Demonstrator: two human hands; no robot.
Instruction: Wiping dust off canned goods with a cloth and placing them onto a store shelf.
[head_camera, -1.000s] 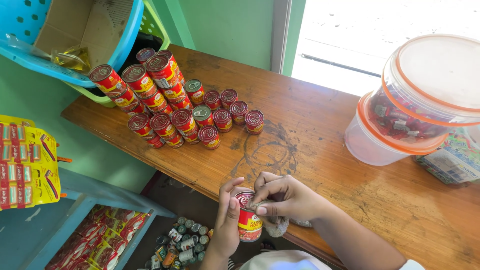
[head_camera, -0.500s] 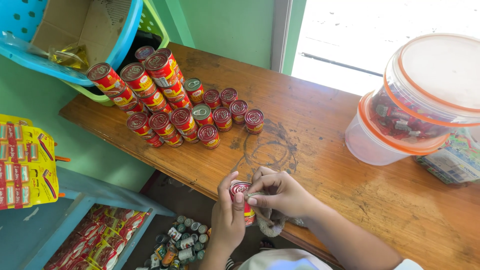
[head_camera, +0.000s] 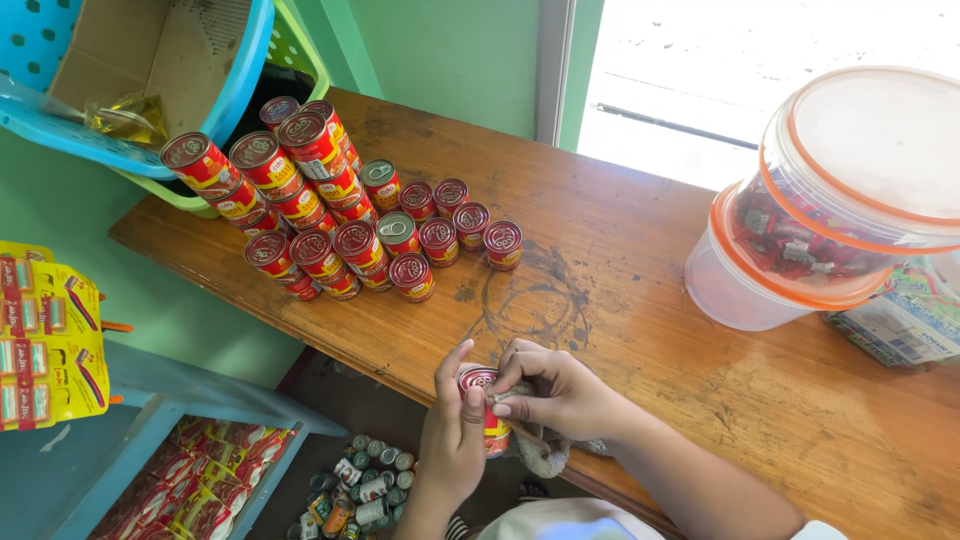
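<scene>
Both hands meet at the near edge of the wooden worktop (head_camera: 640, 330). Left hand (head_camera: 455, 440) wraps a small red can (head_camera: 483, 392) from its left side, thumb up by the rim, holding it roughly upright w/ long axis near vertical, lid facing up. Right hand (head_camera: 560, 392) comes in from the can's right, fingers curled narrow over the lid, pinching what looks like a bit of cloth (head_camera: 545, 455) that hangs below; can't tell exactly. Stacked red cans (head_camera: 330, 215) sit well beyond the hands, up-left; lidded plastic tubs (head_camera: 830, 215) far right.
</scene>
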